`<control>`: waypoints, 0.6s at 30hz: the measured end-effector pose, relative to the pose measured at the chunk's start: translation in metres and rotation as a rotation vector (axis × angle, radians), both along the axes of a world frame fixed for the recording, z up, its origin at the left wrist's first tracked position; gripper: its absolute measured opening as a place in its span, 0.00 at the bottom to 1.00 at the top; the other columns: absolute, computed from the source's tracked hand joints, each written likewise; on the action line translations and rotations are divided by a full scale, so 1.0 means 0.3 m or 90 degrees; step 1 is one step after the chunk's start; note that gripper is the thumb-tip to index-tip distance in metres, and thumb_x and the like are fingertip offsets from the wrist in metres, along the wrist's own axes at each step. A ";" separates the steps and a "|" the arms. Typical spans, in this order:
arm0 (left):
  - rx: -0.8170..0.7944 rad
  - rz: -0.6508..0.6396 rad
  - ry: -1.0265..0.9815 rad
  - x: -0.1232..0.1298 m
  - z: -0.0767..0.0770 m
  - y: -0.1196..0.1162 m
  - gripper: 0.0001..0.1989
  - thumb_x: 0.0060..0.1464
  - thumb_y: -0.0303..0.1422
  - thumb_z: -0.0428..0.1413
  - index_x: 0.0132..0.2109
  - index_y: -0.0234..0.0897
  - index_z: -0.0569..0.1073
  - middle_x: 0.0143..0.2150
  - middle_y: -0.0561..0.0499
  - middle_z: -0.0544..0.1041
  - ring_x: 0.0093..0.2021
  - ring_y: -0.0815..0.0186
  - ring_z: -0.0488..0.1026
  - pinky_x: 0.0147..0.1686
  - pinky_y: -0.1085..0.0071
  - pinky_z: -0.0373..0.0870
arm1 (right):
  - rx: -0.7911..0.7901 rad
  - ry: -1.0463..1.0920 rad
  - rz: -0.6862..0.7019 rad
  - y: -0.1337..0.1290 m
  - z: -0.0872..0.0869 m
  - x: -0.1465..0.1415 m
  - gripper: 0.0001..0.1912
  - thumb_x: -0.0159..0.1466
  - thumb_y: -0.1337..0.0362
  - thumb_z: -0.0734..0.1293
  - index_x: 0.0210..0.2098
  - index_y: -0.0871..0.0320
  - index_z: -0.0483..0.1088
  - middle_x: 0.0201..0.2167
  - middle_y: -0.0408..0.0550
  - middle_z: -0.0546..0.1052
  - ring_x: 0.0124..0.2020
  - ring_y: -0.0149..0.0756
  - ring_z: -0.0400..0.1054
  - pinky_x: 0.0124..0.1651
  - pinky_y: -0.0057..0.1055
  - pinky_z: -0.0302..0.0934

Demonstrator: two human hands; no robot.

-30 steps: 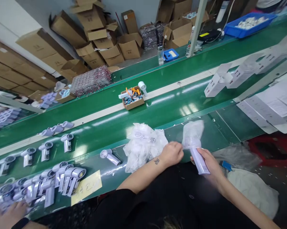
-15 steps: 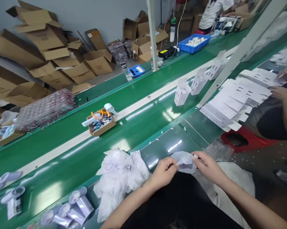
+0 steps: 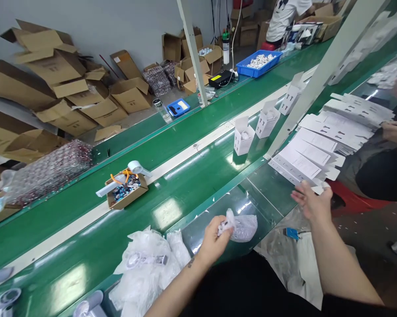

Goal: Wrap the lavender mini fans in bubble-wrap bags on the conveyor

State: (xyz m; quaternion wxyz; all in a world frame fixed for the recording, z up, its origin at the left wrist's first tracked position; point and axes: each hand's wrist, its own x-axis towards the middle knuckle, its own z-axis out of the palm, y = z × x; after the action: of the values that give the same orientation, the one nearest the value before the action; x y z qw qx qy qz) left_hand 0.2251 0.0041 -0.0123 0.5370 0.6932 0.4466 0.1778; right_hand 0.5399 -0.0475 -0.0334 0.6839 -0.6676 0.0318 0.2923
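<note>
My left hand point(image 3: 216, 237) is closed on the gathered end of a clear plastic bag point(image 3: 246, 228). A pale item shows through the plastic, too blurred to name. My right hand point(image 3: 314, 201) is open with fingers apart, at the near edge of a stack of flat white printed cartons point(image 3: 304, 154); whether it touches them I cannot tell. Something small and white shows at one of its fingertips. Left of my left arm lies a heap of bagged pale lilac items point(image 3: 148, 264). Further left, unbagged lilac handheld devices point(image 3: 89, 306) lie on the green conveyor.
Several upright white boxes point(image 3: 244, 136) stand on the green belt point(image 3: 185, 176), beside a slanted metal post point(image 3: 304, 97). A cardboard tray of small parts point(image 3: 127, 193) with orange-handled pliers sits to the left. Another person's hand point(image 3: 396, 132) is at the cartons' right.
My right hand has let go of the bag and moved right and up to the flat cartons. The bag now hangs from my left hand over the bench. The view has shifted slightly.
</note>
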 end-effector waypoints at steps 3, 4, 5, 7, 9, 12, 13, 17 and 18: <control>-0.131 0.067 -0.052 -0.016 0.024 0.030 0.15 0.58 0.42 0.48 0.44 0.36 0.69 0.28 0.55 0.70 0.22 0.71 0.68 0.24 0.72 0.68 | -0.083 0.005 -0.048 0.038 -0.065 0.184 0.21 0.50 0.57 0.73 0.35 0.53 0.58 0.27 0.38 0.70 0.28 0.32 0.70 0.32 0.36 0.70; -0.137 0.083 -0.064 -0.025 0.032 0.040 0.16 0.58 0.44 0.48 0.43 0.36 0.69 0.28 0.55 0.69 0.22 0.71 0.67 0.23 0.73 0.68 | -0.098 0.011 -0.056 0.041 -0.076 0.201 0.20 0.51 0.57 0.72 0.31 0.54 0.57 0.26 0.39 0.69 0.27 0.31 0.69 0.33 0.36 0.69; -0.132 0.100 -0.073 -0.037 0.040 0.050 0.16 0.58 0.44 0.48 0.42 0.35 0.68 0.27 0.55 0.69 0.21 0.71 0.67 0.23 0.73 0.68 | -0.101 0.008 -0.075 0.036 -0.080 0.197 0.19 0.50 0.56 0.72 0.29 0.55 0.57 0.25 0.39 0.68 0.27 0.31 0.68 0.33 0.35 0.69; -0.117 0.154 -0.091 -0.067 0.051 0.072 0.17 0.56 0.46 0.50 0.40 0.35 0.68 0.26 0.56 0.68 0.20 0.72 0.66 0.20 0.74 0.66 | -0.129 -0.068 -0.073 0.007 -0.069 0.134 0.18 0.49 0.55 0.73 0.27 0.55 0.59 0.25 0.40 0.68 0.30 0.33 0.67 0.37 0.35 0.68; -0.125 0.238 -0.126 -0.098 0.058 0.096 0.19 0.54 0.49 0.52 0.39 0.35 0.67 0.23 0.57 0.66 0.17 0.73 0.64 0.16 0.75 0.64 | -0.219 -0.244 0.020 -0.029 -0.044 0.024 0.18 0.47 0.53 0.74 0.26 0.55 0.64 0.26 0.44 0.69 0.36 0.40 0.67 0.43 0.38 0.65; -0.188 0.368 -0.233 -0.129 0.070 0.132 0.24 0.49 0.52 0.55 0.40 0.35 0.65 0.23 0.58 0.64 0.17 0.74 0.62 0.11 0.78 0.58 | -0.257 -0.562 0.312 -0.049 -0.024 -0.165 0.16 0.48 0.51 0.73 0.24 0.54 0.66 0.25 0.47 0.68 0.44 0.50 0.64 0.49 0.44 0.60; -0.212 0.389 -0.269 -0.131 0.076 0.143 0.25 0.47 0.52 0.57 0.41 0.35 0.65 0.23 0.58 0.64 0.18 0.74 0.62 0.11 0.79 0.57 | -0.210 -0.623 0.408 -0.042 -0.028 -0.224 0.14 0.49 0.52 0.72 0.25 0.53 0.66 0.24 0.46 0.67 0.45 0.50 0.63 0.49 0.44 0.60; -0.179 0.354 -0.286 -0.119 0.094 0.162 0.27 0.45 0.50 0.59 0.43 0.34 0.64 0.27 0.56 0.68 0.20 0.74 0.65 0.14 0.79 0.61 | -0.018 -0.685 0.684 0.024 -0.077 -0.393 0.13 0.54 0.55 0.69 0.35 0.53 0.68 0.34 0.50 0.67 0.44 0.46 0.64 0.49 0.43 0.62; -0.126 0.330 -0.243 -0.117 0.097 0.160 0.25 0.47 0.49 0.58 0.44 0.35 0.64 0.29 0.55 0.69 0.21 0.73 0.66 0.16 0.78 0.64 | 0.000 -0.693 0.695 0.039 -0.090 -0.418 0.15 0.53 0.56 0.69 0.39 0.53 0.68 0.39 0.52 0.66 0.46 0.46 0.64 0.51 0.44 0.61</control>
State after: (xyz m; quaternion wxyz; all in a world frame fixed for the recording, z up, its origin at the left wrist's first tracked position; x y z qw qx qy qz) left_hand 0.1901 0.0520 0.0167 0.6127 0.4549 0.5146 0.3910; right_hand 0.4144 -0.0358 -0.0606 0.3619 -0.6384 -0.6430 0.2191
